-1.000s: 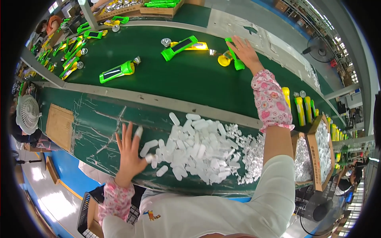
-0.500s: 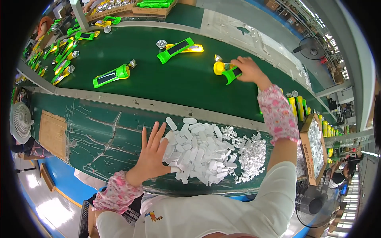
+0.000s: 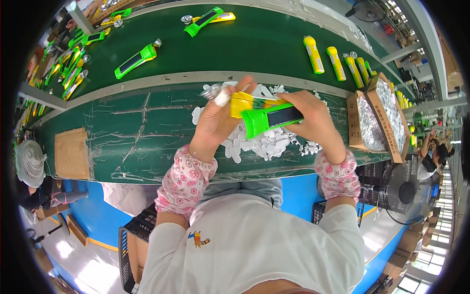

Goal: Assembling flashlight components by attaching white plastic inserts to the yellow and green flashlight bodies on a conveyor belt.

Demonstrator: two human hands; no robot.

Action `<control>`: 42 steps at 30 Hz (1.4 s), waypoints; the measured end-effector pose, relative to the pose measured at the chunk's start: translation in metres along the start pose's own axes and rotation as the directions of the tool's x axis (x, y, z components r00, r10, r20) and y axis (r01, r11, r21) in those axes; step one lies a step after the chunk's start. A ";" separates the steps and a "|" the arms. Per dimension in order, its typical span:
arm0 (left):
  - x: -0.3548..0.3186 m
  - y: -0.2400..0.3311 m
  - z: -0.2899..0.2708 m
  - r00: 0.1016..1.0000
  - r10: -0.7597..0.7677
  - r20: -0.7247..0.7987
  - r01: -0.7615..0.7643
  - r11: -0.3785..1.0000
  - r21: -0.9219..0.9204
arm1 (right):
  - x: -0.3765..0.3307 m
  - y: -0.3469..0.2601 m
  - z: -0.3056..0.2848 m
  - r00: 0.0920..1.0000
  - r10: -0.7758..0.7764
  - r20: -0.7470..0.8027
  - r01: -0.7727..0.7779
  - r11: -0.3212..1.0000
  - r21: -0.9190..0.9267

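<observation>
Above the near bench, both hands are on one opened flashlight. My right hand grips its green half, which carries a dark panel. My left hand is closed about the head end of the yellow half, fingers partly hidden behind it. A silver reflector cup, blurred, sits by my left fingers. Thin wires run between the parts. Something small and white is at my left thumb; its kind is unclear. Beneath the hands lies a pile of white oblong pieces.
On the green belt beyond lie opened flashlights and several yellow ones at right. A carton of silver parts stands at the bench's right end. A cardboard sheet lies left. A metal rail separates bench and belt.
My right hand has brought the flashlight from the belt to above the bench. My left hand has risen from beside the white pile and closed on it. The view has shifted.
</observation>
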State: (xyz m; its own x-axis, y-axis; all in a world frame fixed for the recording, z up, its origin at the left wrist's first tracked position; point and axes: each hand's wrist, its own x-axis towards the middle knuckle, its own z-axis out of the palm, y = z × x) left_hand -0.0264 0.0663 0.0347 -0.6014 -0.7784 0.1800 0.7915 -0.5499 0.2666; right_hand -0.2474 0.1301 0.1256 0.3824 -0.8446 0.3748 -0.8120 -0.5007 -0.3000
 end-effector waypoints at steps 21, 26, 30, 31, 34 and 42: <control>0.016 -0.027 -0.012 0.953 0.142 -0.269 -0.044 0.939 0.342 | 0.039 -0.050 0.088 0.900 0.369 -0.233 -0.368 0.929 0.046; 0.043 -0.006 -0.008 0.950 0.169 -0.261 -0.109 0.967 0.228 | 0.007 0.001 0.044 0.914 0.350 -0.208 -0.214 0.848 0.485; 0.046 0.001 -0.017 0.989 0.078 -0.130 -0.050 0.978 0.204 | -0.038 0.078 0.058 0.924 0.381 -0.031 -0.375 0.920 0.111; 0.047 -0.003 -0.019 0.989 0.072 -0.127 -0.046 0.979 0.200 | -0.046 0.086 0.071 0.940 0.336 -0.057 -0.332 0.941 0.065; 0.041 -0.011 -0.030 0.989 0.002 -0.149 0.020 0.990 0.142 | -0.050 0.088 0.091 0.920 0.390 -0.038 -0.389 0.921 0.023; 0.026 -0.012 -0.036 0.994 0.010 -0.113 0.007 0.989 0.145 | -0.044 0.070 0.058 0.895 0.446 -0.009 -0.418 0.846 0.331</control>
State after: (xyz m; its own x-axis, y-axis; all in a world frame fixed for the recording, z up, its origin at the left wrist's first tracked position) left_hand -0.0477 0.0421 0.0017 -0.5776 -0.8129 0.0745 0.7632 -0.5054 0.4026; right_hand -0.2954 0.1216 0.0376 -0.0232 -0.9776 0.2094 -0.7005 -0.1335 -0.7011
